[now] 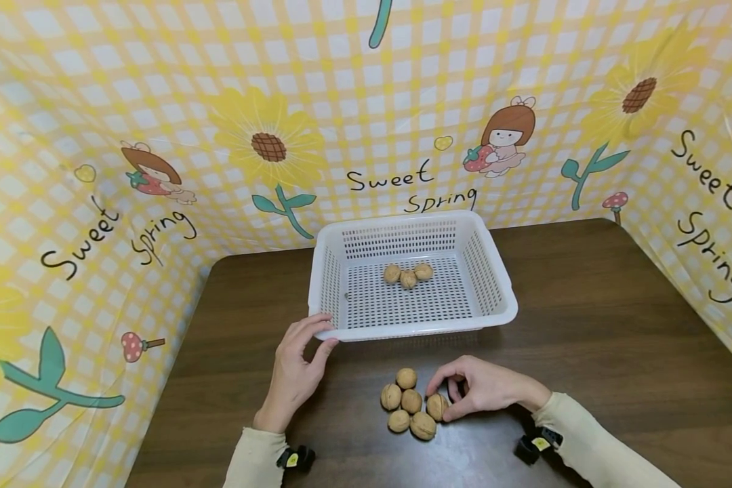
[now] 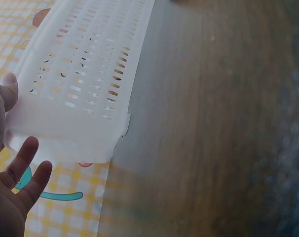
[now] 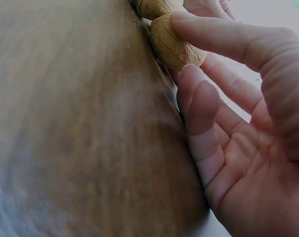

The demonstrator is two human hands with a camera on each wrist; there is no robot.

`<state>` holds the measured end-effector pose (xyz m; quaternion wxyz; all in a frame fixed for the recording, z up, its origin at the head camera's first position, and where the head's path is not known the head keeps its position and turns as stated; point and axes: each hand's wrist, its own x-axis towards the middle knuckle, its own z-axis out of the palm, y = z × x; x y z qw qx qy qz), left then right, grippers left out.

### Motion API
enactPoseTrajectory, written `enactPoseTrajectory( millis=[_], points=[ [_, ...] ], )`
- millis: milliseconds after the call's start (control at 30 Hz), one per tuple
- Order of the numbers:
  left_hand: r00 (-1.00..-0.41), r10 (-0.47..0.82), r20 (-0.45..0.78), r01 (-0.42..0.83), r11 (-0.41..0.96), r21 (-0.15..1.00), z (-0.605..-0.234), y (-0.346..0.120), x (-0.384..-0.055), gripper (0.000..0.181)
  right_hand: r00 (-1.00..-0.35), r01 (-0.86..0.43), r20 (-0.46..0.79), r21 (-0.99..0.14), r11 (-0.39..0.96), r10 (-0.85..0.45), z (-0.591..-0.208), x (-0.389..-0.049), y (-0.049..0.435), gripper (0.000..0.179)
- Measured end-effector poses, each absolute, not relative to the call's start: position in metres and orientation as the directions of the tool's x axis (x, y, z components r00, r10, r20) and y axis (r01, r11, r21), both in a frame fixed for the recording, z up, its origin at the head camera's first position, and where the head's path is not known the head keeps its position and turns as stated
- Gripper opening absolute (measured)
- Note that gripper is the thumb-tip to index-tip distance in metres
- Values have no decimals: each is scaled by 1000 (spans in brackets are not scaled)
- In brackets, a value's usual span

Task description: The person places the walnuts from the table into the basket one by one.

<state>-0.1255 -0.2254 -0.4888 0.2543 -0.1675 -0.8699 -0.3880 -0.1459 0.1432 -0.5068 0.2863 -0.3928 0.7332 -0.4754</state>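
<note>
A white plastic basket [image 1: 396,332] with slotted walls stands on the table, three walnuts [image 1: 408,278] lying on its floor. My left hand [image 1: 295,366] holds the basket's near left corner, with fingers over the rim and the thumb at the front; the left wrist view shows this hand [image 2: 11,187] against the basket wall [image 2: 65,118]. In front of the basket lies a cluster of several walnuts [image 1: 411,401]. At the cluster's right side, my right hand [image 1: 478,386] pinches one walnut [image 1: 437,407] between thumb and fingers. This walnut [image 3: 171,44] shows close up in the right wrist view.
The dark wooden table [image 1: 585,305] carries the basket and walnuts. A yellow checked cloth [image 1: 366,115] with printed sunflowers rises behind the table and at both sides. The basket's far side is close to the cloth.
</note>
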Motion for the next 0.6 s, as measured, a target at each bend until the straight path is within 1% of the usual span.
enactPoseTrajectory(
  millis=[300, 600],
  points=[
    [-809, 101, 579, 499, 639, 586, -488, -225, -125, 24, -543, -308, -54, -916, 259, -838, -507, -146, 144, 30],
    [-803, 96, 589, 506, 632, 587, -490, -226, -127, 23, -543, -306, -52, -917, 255, -838, -498, -148, 146, 29]
  ],
)
